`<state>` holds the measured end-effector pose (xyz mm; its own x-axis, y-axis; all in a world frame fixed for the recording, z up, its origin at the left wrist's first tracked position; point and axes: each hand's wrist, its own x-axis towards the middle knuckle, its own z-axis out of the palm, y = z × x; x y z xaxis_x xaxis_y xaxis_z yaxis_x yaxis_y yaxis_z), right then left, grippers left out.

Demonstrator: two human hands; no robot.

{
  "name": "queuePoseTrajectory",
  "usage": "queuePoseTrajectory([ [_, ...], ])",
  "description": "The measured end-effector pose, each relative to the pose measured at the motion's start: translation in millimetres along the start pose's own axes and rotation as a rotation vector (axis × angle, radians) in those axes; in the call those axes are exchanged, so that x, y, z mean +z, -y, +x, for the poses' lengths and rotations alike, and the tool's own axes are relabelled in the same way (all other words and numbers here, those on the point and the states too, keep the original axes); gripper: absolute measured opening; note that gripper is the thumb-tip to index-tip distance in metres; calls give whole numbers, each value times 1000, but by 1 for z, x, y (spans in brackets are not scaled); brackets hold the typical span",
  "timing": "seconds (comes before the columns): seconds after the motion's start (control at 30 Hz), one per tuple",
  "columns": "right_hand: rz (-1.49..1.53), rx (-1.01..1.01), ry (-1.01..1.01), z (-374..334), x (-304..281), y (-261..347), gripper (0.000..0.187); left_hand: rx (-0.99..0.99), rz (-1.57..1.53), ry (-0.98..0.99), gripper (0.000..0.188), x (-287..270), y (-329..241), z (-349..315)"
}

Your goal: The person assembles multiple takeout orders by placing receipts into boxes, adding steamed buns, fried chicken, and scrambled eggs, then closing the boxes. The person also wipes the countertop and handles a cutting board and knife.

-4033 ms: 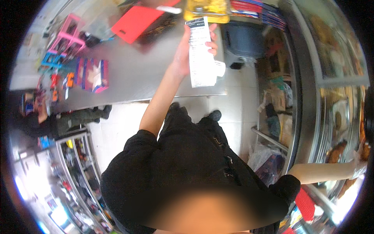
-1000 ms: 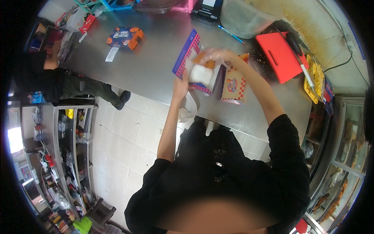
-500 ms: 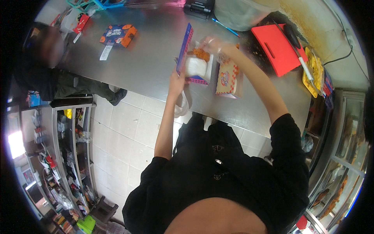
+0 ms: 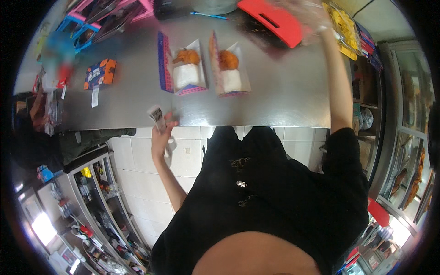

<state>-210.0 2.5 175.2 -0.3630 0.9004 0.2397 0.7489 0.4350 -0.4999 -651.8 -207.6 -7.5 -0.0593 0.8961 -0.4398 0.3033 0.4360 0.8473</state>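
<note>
1. The steel table [image 4: 275, 98] is spreading across the upper half of the view, its near edge running in front of the person's dark trousers.
2. A glass cabinet [image 4: 410, 137] is standing at the far right.
3. A co-worker [image 4: 36, 142] in dark clothes is standing at the table's left end.
4. The red board [image 4: 284, 32] is lying toward the table's back right.
5. The tray [image 4: 347, 51], yellow, is resting just beyond the board, bearing yellow food.
6. The left box [image 4: 165, 64] and right box [image 4: 214, 59] are sitting side by side mid-table, each lid standing up on its left.
7. The closed box [image 4: 107, 71] is sitting farther left, orange and blue.
8. The right hand [image 4: 314, 18] is blurring near the board and tray; whether its fingers are apart or clamped, I cannot tell.
9. The left hand [image 4: 161, 137] is clamping the receipt [image 4: 156, 117] between thumb and fingers by the table's near edge.
10. White packs [image 4: 187, 75] are filling the near ends of both boxes.
11. Fried pieces [image 4: 228, 59] are lying behind them.
12. A blue pen [image 4: 208, 15] is lying at the back.
</note>
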Motion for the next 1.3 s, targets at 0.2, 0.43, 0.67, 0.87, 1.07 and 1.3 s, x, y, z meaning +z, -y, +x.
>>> queuePoseTrajectory([
  [0.2, 193, 451, -330, -116, -90, -121, 39, 12, 81, -145, 34, 33, -15, -30],
  [0.43, 229, 576, -448, -228, -162, -250, 36, -92, 2, 559, 42, 158, -135, -43],
  [0.67, -691, 448, 26, -179, -109, -352, 22, 232, -73, 808, 35, 368, -240, 0],
  [0.87, -770, 571, 211, -121, -89, -373, 24, 51, -448, 774, 34, 464, -308, 22],
  [1.07, -697, 330, 413, -108, -122, -369, 25, -179, -673, 693, 39, 533, -316, 84],
  [1.3, -701, 321, 211, -79, -128, -420, 22, -460, -792, 616, 43, 603, -323, 133],
])
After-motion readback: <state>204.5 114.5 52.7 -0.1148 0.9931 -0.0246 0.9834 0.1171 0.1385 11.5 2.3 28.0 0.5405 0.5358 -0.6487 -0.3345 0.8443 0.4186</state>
